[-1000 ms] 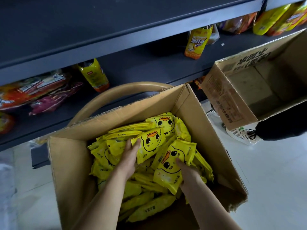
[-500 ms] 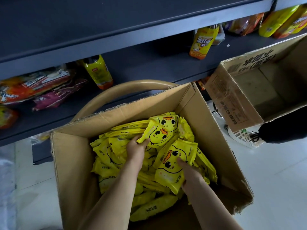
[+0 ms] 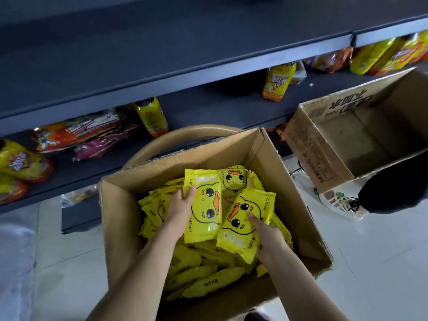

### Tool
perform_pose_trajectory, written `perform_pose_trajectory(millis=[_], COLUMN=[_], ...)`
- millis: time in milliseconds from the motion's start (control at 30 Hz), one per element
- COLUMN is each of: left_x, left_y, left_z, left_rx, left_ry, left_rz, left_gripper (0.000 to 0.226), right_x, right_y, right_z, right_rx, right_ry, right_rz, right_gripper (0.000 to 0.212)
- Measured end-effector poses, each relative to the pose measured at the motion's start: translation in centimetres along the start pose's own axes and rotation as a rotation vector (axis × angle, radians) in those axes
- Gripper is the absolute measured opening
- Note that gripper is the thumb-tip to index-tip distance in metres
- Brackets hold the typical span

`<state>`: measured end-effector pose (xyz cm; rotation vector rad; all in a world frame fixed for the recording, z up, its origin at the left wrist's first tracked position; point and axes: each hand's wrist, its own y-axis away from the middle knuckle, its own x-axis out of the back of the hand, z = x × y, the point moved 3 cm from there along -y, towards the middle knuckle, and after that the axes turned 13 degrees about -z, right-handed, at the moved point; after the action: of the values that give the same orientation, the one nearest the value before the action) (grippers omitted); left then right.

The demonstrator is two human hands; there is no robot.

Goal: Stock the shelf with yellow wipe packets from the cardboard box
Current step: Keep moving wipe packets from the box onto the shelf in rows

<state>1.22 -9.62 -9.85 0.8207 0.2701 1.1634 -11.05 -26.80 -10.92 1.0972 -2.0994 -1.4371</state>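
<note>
An open cardboard box [image 3: 120, 218] in front of me holds several yellow wipe packets printed with a duck face. My left hand [image 3: 179, 210] grips one packet [image 3: 203, 205] by its left edge and holds it raised above the pile. My right hand [image 3: 266, 235] grips a second packet [image 3: 243, 218] from its lower right side, tilted, just right of the first. More packets [image 3: 208, 279] lie loose in the box below. The dark grey shelf [image 3: 208, 107] runs across the view behind the box.
Snack bags [image 3: 76, 133] and yellow drink pouches [image 3: 152, 117] lie on the lower shelf board. An empty cardboard box [image 3: 308, 156] is tilted at the right, with a person's white shoe [image 3: 340, 202] below it. A tan curved bar [image 3: 180, 137] arcs behind my box.
My left hand has taken hold of a packet and lifted it clear of the pile, turning its face up. My right hand has raised its packet a little too.
</note>
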Motion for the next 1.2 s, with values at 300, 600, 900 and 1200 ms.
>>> perform_pose_trajectory(millis=[300, 600, 900, 1200], left_x=[5.0, 9.9, 18.6, 29.4], left_y=[9.3, 21.8, 36.2, 41.5], left_z=[4.4, 8.7, 14.0, 20.9], left_rx=[-0.025, -0.198, -0.348, -0.488], left_ry=[0.088, -0.007, -0.081, -0.405], left_rz=[-0.227, -0.027, 0.370, 0.531], left_gripper=[0.042, 0.022, 0.022, 0.029], right_x=[-1.9, -3.8, -10.6, -22.2], right_y=[8.2, 16.0, 28.2, 36.3], right_z=[-6.2, -9.3, -12.7, -15.7], right_rx=[0.271, 0.431, 0.645, 0.925], right_ry=[0.283, 0.437, 0.451, 0.545], right_rz=[-0.171, -0.351, -0.547, -0.655], right_gripper=[0.033, 0.039, 0.021, 0.012])
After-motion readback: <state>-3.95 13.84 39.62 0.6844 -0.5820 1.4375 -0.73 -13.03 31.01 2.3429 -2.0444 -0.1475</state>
